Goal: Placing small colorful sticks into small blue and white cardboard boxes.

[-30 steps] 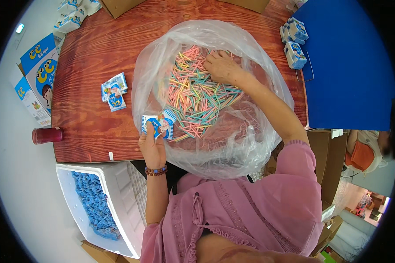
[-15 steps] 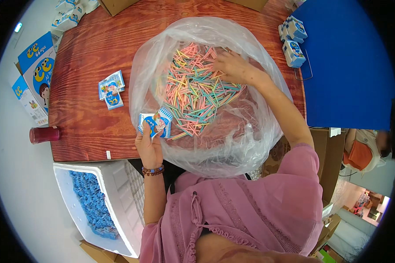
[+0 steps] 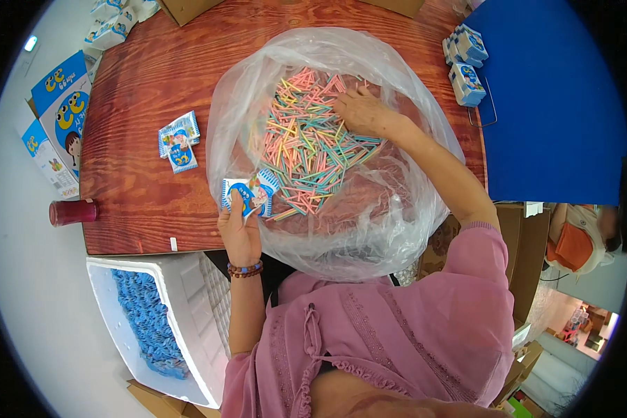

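Observation:
In my left hand is a pair or small bunch of blue-and-white packets, pinched under the thumb beside the bag's left edge. A large clear plastic bag lies spread wide on the table, with a heap of thin pink, yellow and green sticks on it. My right hand rests at the upper right side of that heap. Its fingers are apart, reaching onto the sticks, and no stick shows clearly held in them. Several similar packets lie on the wood left of the bag.
The reddish wooden table carries a red-pink jar at its left edge. White foam box with blue pieces inside stands below left. Printed cartons stand at far left; stacked packs sit beside a blue panel at right.
My right hand has shifted slightly left over the sticks and its fingers have spread. My left hand, still with the packets, has barely moved.

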Demonstrator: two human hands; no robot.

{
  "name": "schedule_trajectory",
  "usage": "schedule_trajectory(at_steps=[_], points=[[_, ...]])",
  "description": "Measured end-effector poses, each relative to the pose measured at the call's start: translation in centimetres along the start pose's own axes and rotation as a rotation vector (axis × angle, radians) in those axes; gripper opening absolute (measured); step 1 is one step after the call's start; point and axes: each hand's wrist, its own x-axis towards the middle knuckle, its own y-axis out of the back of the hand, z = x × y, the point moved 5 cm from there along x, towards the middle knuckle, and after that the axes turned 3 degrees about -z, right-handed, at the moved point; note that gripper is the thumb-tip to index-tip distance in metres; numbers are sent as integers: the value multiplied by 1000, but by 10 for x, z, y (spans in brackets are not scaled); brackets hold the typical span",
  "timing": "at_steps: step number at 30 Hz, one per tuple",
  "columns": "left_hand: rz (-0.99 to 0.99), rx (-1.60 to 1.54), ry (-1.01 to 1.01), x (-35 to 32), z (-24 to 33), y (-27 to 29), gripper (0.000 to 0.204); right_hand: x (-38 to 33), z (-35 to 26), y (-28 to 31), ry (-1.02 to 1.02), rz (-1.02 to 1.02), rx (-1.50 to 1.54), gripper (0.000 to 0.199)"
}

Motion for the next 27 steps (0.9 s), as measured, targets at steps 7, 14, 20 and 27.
schedule_trajectory(at_steps=[7,14,20,27], points=[[-46,-2,-15,3,-1,13,20,-13,16,-3,-155,105,361,15],[-42,-13,0,4,-6,12,19,-24,21,-15,-373,338,1093,13],[-70,-16,15,2,-5,11,19,-28,3,-9,-568,436,1643,19],[-65,-16,-2,1,-4,8,20,-4,-36,-21,-190,664,2588,17]])
